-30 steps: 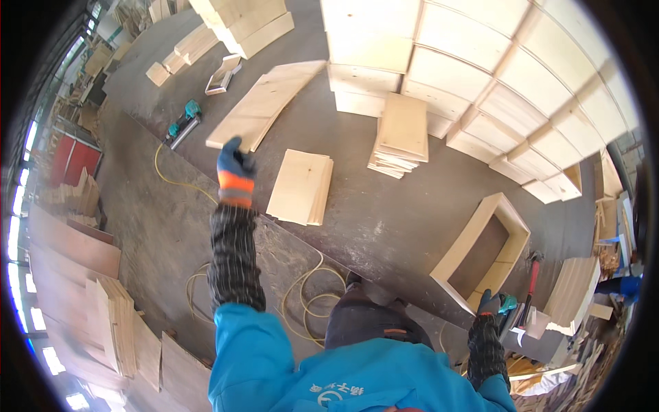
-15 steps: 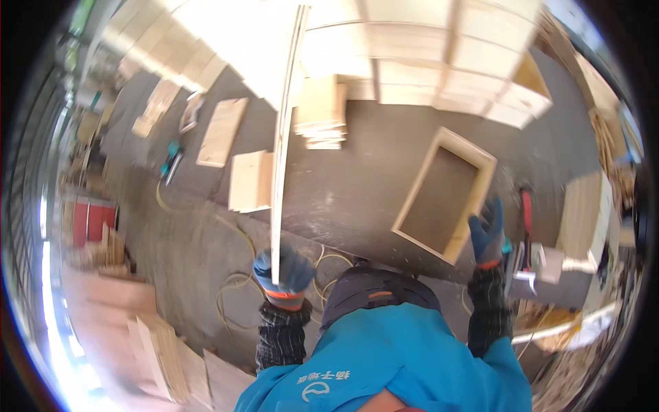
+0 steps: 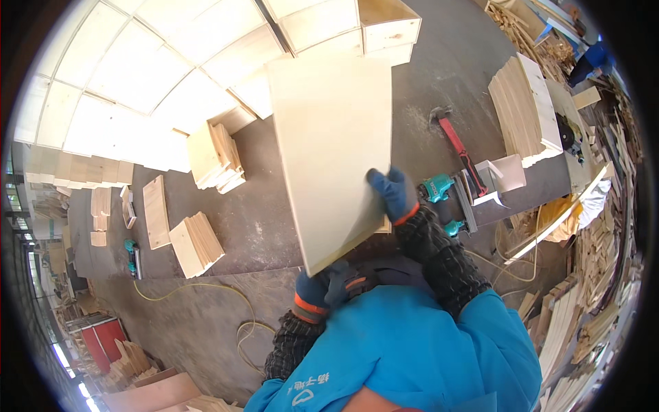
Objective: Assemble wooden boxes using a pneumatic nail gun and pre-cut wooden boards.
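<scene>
A large pale wooden panel (image 3: pixel 333 151) stretches out in front of me, tilted, its lower corner close to my body. My left hand (image 3: pixel 322 285), in a blue glove with an orange cuff, is closed at that near corner. On the panel's right edge, my gloved right hand (image 3: pixel 392 196) grips it, fingers partly hidden. The panel covers nearly all of the open wooden frame on the table; a small piece of light wood (image 3: pixel 386 226) shows below its edge, near my right hand.
A red-handled hammer (image 3: pixel 460 147) and a teal nail gun (image 3: pixel 439 189) lie on the dark table (image 3: pixel 254 226) at right. Board stacks (image 3: pixel 198 244) stand left; another stack (image 3: pixel 518 110) stands far right. Pale wooden boxes (image 3: pixel 137 62) are piled behind. A yellow hose (image 3: pixel 220 287) crosses the floor.
The panel, seen edge-on and upright in my left hand before, now lies broadside across the view. My right hand has moved from beside the frame onto the panel. My view has turned right.
</scene>
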Motion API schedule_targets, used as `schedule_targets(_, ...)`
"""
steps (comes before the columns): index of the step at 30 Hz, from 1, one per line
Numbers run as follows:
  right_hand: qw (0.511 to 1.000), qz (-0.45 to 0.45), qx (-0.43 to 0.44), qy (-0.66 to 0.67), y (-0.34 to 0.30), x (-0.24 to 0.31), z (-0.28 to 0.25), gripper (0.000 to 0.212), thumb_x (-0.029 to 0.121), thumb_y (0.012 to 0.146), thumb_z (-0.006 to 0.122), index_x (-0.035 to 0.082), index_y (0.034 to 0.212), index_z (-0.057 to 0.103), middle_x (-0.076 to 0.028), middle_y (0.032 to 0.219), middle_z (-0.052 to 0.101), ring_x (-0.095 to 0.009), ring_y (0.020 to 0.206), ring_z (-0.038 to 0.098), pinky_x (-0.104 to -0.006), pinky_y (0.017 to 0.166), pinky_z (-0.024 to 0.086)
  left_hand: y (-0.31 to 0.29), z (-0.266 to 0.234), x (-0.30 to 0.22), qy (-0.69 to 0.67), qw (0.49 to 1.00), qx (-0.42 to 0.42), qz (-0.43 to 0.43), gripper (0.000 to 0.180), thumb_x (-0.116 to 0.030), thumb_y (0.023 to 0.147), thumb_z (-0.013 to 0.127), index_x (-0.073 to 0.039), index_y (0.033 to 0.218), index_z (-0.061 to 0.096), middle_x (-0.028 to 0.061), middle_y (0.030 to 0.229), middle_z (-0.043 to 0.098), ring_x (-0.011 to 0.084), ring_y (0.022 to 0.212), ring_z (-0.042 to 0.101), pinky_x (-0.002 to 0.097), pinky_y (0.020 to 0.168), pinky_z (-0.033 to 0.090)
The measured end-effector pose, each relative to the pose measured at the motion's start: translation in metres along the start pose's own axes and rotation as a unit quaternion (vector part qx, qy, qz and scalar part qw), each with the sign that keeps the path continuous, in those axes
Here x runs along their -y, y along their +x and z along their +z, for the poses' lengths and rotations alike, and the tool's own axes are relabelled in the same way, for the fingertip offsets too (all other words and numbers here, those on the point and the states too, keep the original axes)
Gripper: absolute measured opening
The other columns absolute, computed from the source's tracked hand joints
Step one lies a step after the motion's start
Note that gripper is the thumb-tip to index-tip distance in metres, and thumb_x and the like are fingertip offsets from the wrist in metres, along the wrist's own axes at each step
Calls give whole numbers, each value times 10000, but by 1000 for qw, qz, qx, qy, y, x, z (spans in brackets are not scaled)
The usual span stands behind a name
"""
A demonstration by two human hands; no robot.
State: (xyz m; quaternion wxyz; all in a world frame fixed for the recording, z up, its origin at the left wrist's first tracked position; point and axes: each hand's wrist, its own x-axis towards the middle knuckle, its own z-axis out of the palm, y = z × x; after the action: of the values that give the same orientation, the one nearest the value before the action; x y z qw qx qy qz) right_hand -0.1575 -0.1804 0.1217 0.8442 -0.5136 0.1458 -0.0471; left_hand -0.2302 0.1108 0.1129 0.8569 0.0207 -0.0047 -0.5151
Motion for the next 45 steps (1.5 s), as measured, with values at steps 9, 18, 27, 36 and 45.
schedule_targets(9,948,104,-240,-182,1,-56,-48,463,353,1034,795,-31,1288,750,-153,1155,822,-240,968,788,-381,860,616,14,-27,-22,374,830,-402,99,670,-121,1090,621,-15,1693,351,162,1292,731,236,1002,751,379,892,642)
schedule_targets(18,916,48,-216,-335,8,-69,-39,461,280,1023,800,-23,1355,697,-196,1133,825,-291,969,802,-421,853,605,21,-66,-30,493,761,-405,115,596,-82,1059,698,53,1597,479,74,986,765,143,873,740,280,776,612)
schedule_targets(27,883,17,-169,-438,21,-77,-46,532,326,973,817,-5,1366,680,-235,1154,792,-330,1010,769,-449,874,594,24,-78,-35,467,777,-392,159,579,-44,1053,665,62,1593,485,92,989,756,154,861,730,303,809,619)
schedule_targets(36,783,-87,-252,-562,52,-25,-103,698,420,896,846,18,1435,656,-244,1180,760,-409,1025,747,-489,907,591,-3,-63,-15,255,879,-398,62,430,-112,1061,712,-33,1466,593,114,1142,749,225,1010,765,386,889,656)
schedule_targets(45,803,-109,-151,-566,176,-23,-117,815,454,919,824,48,1574,557,-271,1473,669,-415,1331,670,-480,1140,524,42,-29,8,264,851,-442,-101,437,-363,1116,661,11,1342,653,157,1247,745,254,974,752,446,866,656)
